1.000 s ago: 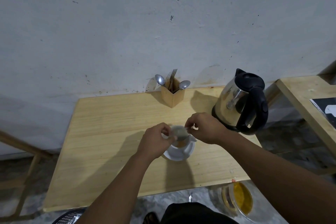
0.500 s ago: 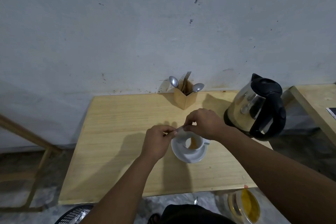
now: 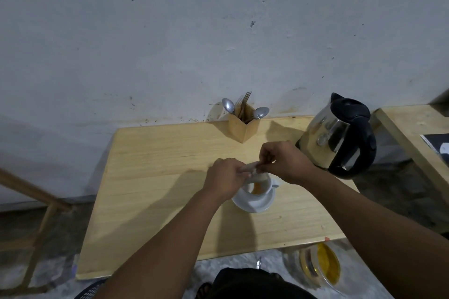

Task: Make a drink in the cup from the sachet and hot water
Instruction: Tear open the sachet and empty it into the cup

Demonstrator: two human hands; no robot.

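1. The left hand [image 3: 224, 180] and the right hand [image 3: 284, 162] are together above the middle of the table [image 3: 155, 177], slightly toward its right edge.
2. Between them is the sachet [image 3: 251, 167], a small pale strip. The left fingers pinch its left end and the right fingers pinch its right end, so both hands are closed on it.
3. The sachet is held in the air, just above the far rim of the cup [image 3: 258, 188].
4. The cup is white and stands on a white saucer [image 3: 255, 204]. Inside the cup there is something orange-brown; I cannot tell if it is powder or liquid.
5. The kettle [image 3: 337, 136], steel with a black handle and lid, stands near the far right corner of the table, close behind the right wrist.
6. A wooden holder [image 3: 244, 126] with 2 spoons and a fork stands at the far edge, by the wall.
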